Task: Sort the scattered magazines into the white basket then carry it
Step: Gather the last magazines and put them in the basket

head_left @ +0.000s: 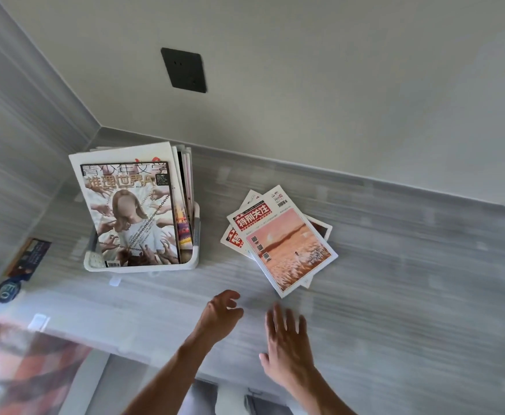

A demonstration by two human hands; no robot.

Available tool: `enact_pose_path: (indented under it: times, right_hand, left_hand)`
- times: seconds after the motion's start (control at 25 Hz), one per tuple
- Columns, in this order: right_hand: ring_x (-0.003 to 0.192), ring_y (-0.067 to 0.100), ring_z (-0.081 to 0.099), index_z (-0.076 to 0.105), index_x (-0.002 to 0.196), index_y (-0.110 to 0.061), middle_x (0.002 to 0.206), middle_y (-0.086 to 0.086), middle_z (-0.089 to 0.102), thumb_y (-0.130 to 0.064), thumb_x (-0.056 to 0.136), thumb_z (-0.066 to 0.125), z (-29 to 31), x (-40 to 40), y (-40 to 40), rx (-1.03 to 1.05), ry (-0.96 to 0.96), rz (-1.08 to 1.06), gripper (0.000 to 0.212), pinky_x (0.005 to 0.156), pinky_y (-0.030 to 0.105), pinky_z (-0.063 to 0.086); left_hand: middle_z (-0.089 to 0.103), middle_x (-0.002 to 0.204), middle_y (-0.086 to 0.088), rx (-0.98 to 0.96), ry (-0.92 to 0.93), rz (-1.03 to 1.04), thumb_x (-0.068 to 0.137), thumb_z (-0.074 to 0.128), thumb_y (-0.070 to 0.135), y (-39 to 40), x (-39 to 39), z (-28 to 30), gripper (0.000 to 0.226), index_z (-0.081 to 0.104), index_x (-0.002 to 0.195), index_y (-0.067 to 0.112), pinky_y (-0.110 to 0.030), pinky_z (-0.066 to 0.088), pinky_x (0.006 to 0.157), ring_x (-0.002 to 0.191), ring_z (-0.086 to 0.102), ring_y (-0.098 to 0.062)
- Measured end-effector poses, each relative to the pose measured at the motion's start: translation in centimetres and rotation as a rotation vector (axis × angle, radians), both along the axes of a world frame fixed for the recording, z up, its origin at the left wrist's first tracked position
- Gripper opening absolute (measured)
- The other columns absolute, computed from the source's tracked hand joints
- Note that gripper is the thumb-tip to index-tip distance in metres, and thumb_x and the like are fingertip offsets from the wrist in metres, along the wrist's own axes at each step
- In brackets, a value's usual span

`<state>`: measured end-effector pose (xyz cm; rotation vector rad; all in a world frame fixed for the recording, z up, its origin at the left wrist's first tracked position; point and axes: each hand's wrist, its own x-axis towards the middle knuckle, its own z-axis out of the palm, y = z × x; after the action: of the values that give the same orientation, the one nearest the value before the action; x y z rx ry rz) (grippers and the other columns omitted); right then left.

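The white basket (pixel 155 267) stands on the grey desk, left of centre, with several magazines upright in it; the front one (pixel 131 214) has a cover of a figure wrapped in chains. To its right a small fanned pile of magazines (pixel 287 244) lies flat, its top cover pink-orange under a red title block. My left hand (pixel 221 313) hovers above the desk in front of the gap between basket and pile, fingers loosely curled and holding nothing. My right hand (pixel 287 345) is spread flat just below the pile's near corner, apart from it and holding nothing.
The grey wood-grain desk (pixel 395 295) meets a white wall at the back and a grey panel at the left. A black wall socket (pixel 183 70) is set above the basket. A dark booklet (pixel 26 259) and a round blue tag lie at the left edge.
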<state>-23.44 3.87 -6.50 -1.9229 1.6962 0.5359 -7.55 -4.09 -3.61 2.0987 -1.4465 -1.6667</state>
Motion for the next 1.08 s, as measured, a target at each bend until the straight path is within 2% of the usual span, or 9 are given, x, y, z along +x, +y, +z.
enact_pose_path:
  times: [0.16,0.32,0.44,0.52,0.6,0.68,0.84,0.96,1.08]
  right_hand:
    - [0.125,0.029,0.048,0.031,0.145,-0.018,0.145,0.003,0.046,-0.038,0.090,0.047,1.3,-4.3,-5.0,-0.195,-0.170,-0.115,0.060,0.097,0.038,0.041]
    - [0.121,0.034,0.052,0.042,0.135,-0.013,0.137,0.012,0.053,-0.039,0.086,0.061,1.3,-11.4,-14.4,-0.226,-0.119,-0.571,0.059,0.096,0.042,0.045]
    - [0.115,0.035,0.057,0.049,0.122,-0.008,0.123,0.016,0.060,-0.049,0.077,0.071,-0.2,-12.2,-15.8,-0.171,-0.011,-0.670,0.065,0.092,0.042,0.046]
    - [0.107,0.034,0.064,0.056,0.114,-0.007,0.114,0.016,0.067,-0.042,0.084,0.066,-1.1,-10.7,-13.6,-0.179,-0.064,-0.744,0.047,0.085,0.038,0.049]
    - [0.091,0.032,0.069,0.064,0.105,-0.007,0.097,0.016,0.072,-0.029,0.090,0.062,-1.5,-9.3,-11.1,-0.175,-0.280,-0.852,0.027,0.074,0.035,0.050]
    - [0.054,0.026,0.061,0.066,0.091,0.000,0.063,0.015,0.067,-0.017,0.090,0.064,-0.8,-8.3,-8.5,-0.053,-0.714,-1.030,0.017,0.053,0.031,0.045]
    - [0.043,0.018,0.045,0.065,0.073,-0.012,0.055,0.016,0.064,-0.024,0.089,0.066,1.6,-7.2,-4.4,0.081,-1.175,-0.965,0.021,0.041,0.021,0.035]
    - [0.047,0.022,0.053,0.067,0.069,-0.013,0.058,0.018,0.068,-0.032,0.083,0.067,4.2,-6.1,-4.8,0.095,-1.146,-0.843,0.023,0.044,0.024,0.040]
    - [0.048,0.017,0.051,0.067,0.070,-0.016,0.054,0.009,0.064,-0.032,0.086,0.070,6.8,-3.0,-7.5,-0.013,-0.987,-0.819,0.023,0.047,0.027,0.036]
  left_hand:
    - [0.069,0.104,-0.005,0.033,0.075,0.069,0.082,0.063,0.013,0.8,-2.4,-1.4,0.032,0.064,0.113,0.022,-0.024,0.048,0.064,0.082,0.064,-0.017]
    - [0.071,0.099,0.001,0.038,0.104,0.139,0.082,0.063,0.015,0.7,-2.8,-2.4,0.029,0.065,0.110,0.026,-0.011,0.046,0.050,0.075,0.065,-0.009]
    - [0.070,0.096,0.002,0.030,0.113,0.188,0.083,0.063,0.015,0.5,-2.5,-3.2,0.027,0.065,0.107,0.027,-0.010,0.043,0.046,0.071,0.063,-0.008]
    - [0.071,0.093,-0.001,0.047,0.085,0.216,0.082,0.061,0.015,0.6,-2.5,-3.2,0.026,0.065,0.105,0.027,-0.016,0.046,0.048,0.068,0.063,-0.011]
    - [0.072,0.093,-0.004,0.019,-0.024,0.241,0.081,0.059,0.015,0.3,-2.3,-2.6,0.027,0.065,0.105,0.026,-0.024,0.051,0.057,0.076,0.066,-0.019]
    - [0.073,0.098,-0.006,-0.028,-0.089,0.280,0.082,0.060,0.018,-0.4,-1.5,-1.8,0.027,0.065,0.107,0.024,-0.030,0.053,0.068,0.086,0.068,-0.027]
    - [0.076,0.101,-0.005,-0.098,0.352,0.436,0.092,0.063,0.021,-2.2,-0.1,1.7,0.024,0.063,0.116,0.015,-0.027,0.057,0.065,0.086,0.073,-0.020]
    - [0.072,0.105,-0.018,-0.259,0.488,0.533,0.086,0.054,-0.013,-4.4,1.4,4.7,0.035,0.067,0.104,0.014,-0.044,0.060,0.073,0.091,0.068,-0.035]
    - [0.067,0.117,-0.025,-0.328,0.670,0.521,0.082,0.053,-0.018,-5.9,5.5,6.5,0.045,0.059,0.122,0.003,-0.055,0.057,0.084,0.102,0.065,-0.043]
